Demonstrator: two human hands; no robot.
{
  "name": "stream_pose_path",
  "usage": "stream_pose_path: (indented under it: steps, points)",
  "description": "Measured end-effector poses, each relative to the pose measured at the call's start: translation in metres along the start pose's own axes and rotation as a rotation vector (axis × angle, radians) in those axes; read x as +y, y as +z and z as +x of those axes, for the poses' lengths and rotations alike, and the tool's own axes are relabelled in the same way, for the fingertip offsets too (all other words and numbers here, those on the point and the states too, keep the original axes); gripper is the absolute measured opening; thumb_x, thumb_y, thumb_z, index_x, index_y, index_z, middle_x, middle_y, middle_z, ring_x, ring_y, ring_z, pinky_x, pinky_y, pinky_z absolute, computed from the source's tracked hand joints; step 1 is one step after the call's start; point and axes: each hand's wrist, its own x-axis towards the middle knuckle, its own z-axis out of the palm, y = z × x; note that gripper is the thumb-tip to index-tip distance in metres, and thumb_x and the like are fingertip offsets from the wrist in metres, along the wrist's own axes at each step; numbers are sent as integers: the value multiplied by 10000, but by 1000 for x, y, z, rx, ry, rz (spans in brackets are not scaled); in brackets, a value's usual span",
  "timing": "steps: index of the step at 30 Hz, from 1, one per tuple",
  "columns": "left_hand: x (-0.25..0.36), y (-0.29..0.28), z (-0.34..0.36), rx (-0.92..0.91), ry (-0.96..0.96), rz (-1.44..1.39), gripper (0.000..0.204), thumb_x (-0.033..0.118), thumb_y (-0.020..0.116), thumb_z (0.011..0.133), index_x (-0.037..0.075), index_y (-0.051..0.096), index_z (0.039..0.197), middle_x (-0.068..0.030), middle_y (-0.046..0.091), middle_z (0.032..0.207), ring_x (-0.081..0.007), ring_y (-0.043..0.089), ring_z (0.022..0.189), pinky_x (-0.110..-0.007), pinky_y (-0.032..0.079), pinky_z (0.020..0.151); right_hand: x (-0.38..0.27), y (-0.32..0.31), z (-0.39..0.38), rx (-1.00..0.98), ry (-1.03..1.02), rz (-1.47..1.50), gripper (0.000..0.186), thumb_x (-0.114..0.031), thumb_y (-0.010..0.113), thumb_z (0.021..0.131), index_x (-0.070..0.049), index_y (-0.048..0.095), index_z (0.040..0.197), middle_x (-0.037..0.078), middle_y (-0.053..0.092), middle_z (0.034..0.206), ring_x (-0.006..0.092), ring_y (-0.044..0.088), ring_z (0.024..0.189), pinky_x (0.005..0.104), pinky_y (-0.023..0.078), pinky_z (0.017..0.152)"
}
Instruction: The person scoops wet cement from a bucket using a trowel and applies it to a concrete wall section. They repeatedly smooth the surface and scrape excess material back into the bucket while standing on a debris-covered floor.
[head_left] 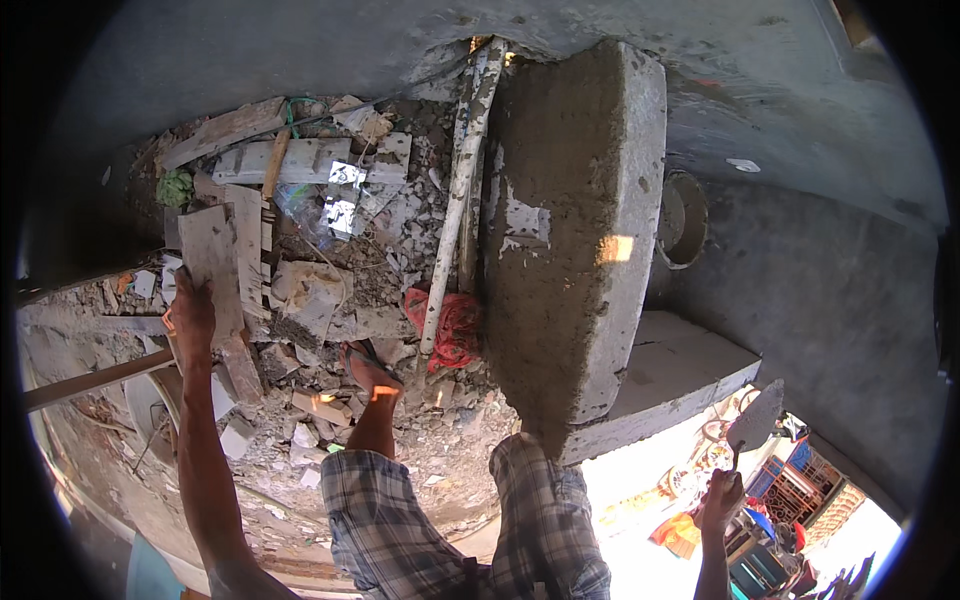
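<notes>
My left hand is closed on the edge of a weathered wooden board among the rubble on the left. At the lower right my right hand grips a trowel by its handle, blade raised. My sandalled left foot rests on the broken debris. A tall concrete slab, coated darker on its face with a pale edge, is at the centre right.
A white speckled pole lies beside the slab, over a red cloth. More planks are strewn at upper left. A concrete step, a bucket and a bright opening with assorted objects are at right.
</notes>
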Motion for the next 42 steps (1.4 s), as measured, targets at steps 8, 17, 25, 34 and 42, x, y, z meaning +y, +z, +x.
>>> stream_pose_path:
  steps: [8,17,25,34,42]
  points:
    - [263,-151,-198,-361,-122,-739,440,194,720,954,-16,541,1297,-98,681,1082,-151,593,969,-303,461,890,-83,-5,68,-300,-221,671,422,-366,426,1020,34,562,998,26,459,577,112,455,500,288,414,491]
    - [487,-186,-244,-577,26,-471,366,246,723,952,4,549,1164,-53,663,870,-111,633,791,-268,557,642,-118,16,178,-563,-297,873,344,-380,474,1046,-40,518,1011,36,505,695,98,490,492,273,414,458]
    - [594,-137,-230,-433,316,-278,438,249,701,937,-18,519,1232,-77,635,751,-140,640,609,-298,550,524,-151,98,272,-756,-249,913,518,-486,463,1040,-46,536,1302,57,546,785,121,551,553,300,481,498]
    - [635,-119,-191,-365,215,-61,572,227,697,915,25,456,1392,-154,696,898,-215,706,727,-315,558,486,-156,213,357,12,-968,104,477,-395,474,1014,-4,532,1281,261,671,1143,397,668,1053,531,516,903]
    - [581,-106,-154,-466,601,306,398,160,582,980,19,486,1340,-299,423,1305,-421,569,1168,-465,492,964,-192,245,438,-225,-848,-75,360,-308,499,980,-12,686,1069,234,703,1067,416,685,977,518,542,837]
